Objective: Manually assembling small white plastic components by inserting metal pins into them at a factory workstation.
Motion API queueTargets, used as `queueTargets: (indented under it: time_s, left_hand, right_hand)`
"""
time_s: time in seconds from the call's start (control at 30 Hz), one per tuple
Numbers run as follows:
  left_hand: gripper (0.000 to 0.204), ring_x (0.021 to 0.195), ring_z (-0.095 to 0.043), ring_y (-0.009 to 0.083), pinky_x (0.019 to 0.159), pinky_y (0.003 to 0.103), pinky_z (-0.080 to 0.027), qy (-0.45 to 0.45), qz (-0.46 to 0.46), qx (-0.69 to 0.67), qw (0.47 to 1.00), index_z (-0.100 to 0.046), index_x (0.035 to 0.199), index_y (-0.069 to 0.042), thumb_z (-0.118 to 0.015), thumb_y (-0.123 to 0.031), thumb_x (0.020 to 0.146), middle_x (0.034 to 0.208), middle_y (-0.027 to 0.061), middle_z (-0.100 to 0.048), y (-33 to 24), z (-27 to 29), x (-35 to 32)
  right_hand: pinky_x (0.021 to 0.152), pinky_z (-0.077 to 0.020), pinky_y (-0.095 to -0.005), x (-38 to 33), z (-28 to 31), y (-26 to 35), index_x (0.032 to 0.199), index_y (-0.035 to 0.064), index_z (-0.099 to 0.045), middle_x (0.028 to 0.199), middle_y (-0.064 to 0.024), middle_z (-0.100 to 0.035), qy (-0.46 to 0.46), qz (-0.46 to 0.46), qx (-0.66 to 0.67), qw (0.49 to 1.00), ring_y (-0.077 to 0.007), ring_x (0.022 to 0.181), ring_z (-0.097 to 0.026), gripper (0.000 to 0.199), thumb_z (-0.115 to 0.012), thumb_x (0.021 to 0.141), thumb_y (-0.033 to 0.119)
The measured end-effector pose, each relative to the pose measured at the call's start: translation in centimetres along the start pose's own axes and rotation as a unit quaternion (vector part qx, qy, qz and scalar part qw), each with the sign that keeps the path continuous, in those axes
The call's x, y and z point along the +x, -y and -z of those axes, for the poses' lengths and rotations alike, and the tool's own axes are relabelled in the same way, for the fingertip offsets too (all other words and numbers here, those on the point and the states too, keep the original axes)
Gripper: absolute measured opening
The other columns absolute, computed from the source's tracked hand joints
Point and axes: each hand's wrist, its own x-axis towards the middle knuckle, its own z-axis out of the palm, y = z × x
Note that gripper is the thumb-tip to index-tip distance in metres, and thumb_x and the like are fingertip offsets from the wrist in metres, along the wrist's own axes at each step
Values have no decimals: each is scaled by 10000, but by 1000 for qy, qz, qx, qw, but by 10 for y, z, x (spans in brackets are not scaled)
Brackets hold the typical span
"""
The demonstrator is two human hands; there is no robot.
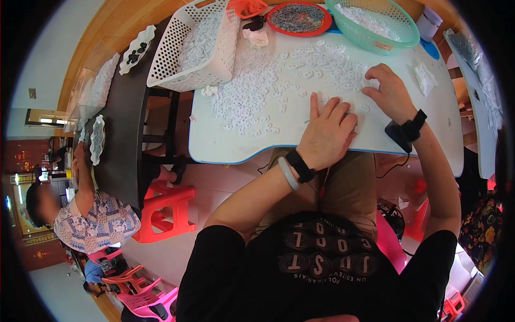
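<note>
My left hand (327,134) rests palm down near the front edge of the white table, fingers stretched and spread. Something small and grey shows partly beneath its fingers; I cannot make out its kind. To the right, my right hand (390,92) curves over the edge of the spread of small white plastic pieces (332,67). Its thumb and index finger are apart, with white pieces close by their tips. A denser heap of the same white pieces (244,91) lies to the left. Both wrists wear black bands.
Behind the pieces stand a white perforated basket (161,67), a red tray of grey pieces (272,22) and a green basket (410,42). Crumpled tissue (425,79) lies at right. A black device (398,137) with a cable sits by my right wrist. Another person works at the dark table (120,123).
</note>
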Motion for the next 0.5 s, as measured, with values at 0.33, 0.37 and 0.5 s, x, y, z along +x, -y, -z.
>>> queueTargets:
  time_s: [0.33,0.37,0.5]
  left_hand:
    - [504,1210,-412,352,1049,628,-201,-48,28,-35,998,-490,1149,-31,-708,-246,749,1210,158,-487,-5,4,0]
    - [498,1201,-418,354,1052,624,-200,-60,28,-44,997,-490,1146,-31,-706,-251,755,1203,159,-490,-4,5,-1]
    - [443,1156,-449,362,1051,612,-204,-142,28,-116,983,-492,1126,-25,-675,-263,800,1167,165,-502,7,3,-7]
  right_hand:
    - [673,-454,-326,-20,-8,11,878,8,-570,829,-113,-560,45,29,34,998,-250,761,-566,175,-663,733,38]
    - [669,-452,-319,-18,-9,8,877,5,-573,820,-106,-564,39,25,46,998,-231,751,-565,166,-660,740,42]
    - [654,-442,-296,-14,-9,-1,873,-6,-592,800,-87,-580,29,-59,120,991,-175,725,-551,128,-644,779,63]
